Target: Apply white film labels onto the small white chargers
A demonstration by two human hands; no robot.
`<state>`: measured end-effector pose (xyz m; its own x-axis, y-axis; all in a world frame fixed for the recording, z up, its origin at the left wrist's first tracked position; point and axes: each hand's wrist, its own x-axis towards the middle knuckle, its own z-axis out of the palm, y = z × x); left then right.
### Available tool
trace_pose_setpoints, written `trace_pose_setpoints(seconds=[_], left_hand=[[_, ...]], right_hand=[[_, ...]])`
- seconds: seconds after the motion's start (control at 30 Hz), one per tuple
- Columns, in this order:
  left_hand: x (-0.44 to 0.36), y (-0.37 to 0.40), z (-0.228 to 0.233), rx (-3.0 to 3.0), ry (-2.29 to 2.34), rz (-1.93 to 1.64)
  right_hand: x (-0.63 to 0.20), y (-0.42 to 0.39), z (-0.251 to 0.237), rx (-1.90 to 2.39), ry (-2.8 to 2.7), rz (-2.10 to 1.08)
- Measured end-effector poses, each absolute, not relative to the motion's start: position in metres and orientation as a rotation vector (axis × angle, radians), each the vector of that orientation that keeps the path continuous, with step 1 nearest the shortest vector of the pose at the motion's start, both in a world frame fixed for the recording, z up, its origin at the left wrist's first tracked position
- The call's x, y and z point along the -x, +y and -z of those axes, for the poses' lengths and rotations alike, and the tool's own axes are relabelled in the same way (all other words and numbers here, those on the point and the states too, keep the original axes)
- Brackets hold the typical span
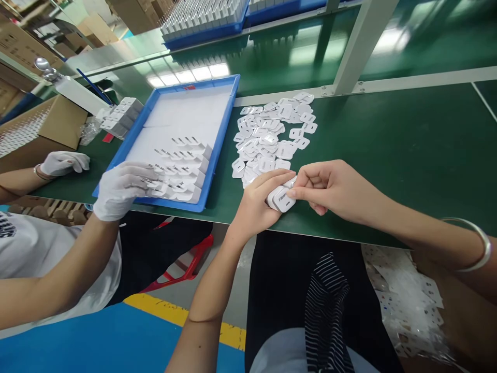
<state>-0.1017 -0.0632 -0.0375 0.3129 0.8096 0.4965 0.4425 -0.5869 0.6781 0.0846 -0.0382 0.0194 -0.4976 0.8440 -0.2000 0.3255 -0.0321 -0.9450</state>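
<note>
Both bare hands at bench edge: left hand (258, 202) closed around white plug (281, 199), right hand (330, 189) pinching film on its face. Best to press film flat from one corner, keep plug steady. Film pile (272, 137) just beyond; co-worker's gloved hand (122, 189) on blue tray (229, 109) beside.

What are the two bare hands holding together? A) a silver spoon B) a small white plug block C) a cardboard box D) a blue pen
B: the left hand and the right hand both pinch a small white plug block at the near edge of the green table, next to a pile of white stickers.
</note>
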Motion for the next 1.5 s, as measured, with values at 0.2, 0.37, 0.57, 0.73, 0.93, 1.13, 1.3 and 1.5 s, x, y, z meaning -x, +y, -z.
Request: trace_pose_setpoints(seconds=[0.2,0.37,0.57,0.73,0.93,1.13,1.3,1.5], left_hand=[[0.101,-0.063,0.039,-2.161,1.103,-1.202],[0.100,-0.062,0.037,-2.111,1.088,-1.209],[0.100,-0.062,0.033,-1.978,1.062,-1.232],[0.100,-0.063,0.029,-1.864,0.996,-1.241],[0.101,-0.066,0.026,-1.779,0.933,-1.214],[0.110,-0.067,0.027,-1.753,1.074,-1.323],[0.111,-0.065,0.036,-1.666,1.206,-1.421],[0.108,-0.064,0.040,-1.633,1.254,-1.436]], right_hand=[[-0.084,-0.038,-0.019,1.215,-1.836,-1.494],[-0.083,-0.038,-0.017,1.283,-1.874,-1.344],[-0.085,-0.038,-0.017,1.200,-1.867,-1.334],[-0.085,-0.041,-0.020,1.126,-1.790,-1.407],[-0.091,-0.031,-0.014,1.049,-1.825,-1.257],[-0.093,-0.020,-0.001,0.607,-2.038,-1.583],[-0.092,-0.019,0.004,0.850,-2.159,-0.890],[-0.100,-0.013,-0.002,0.606,-2.331,-0.398]])
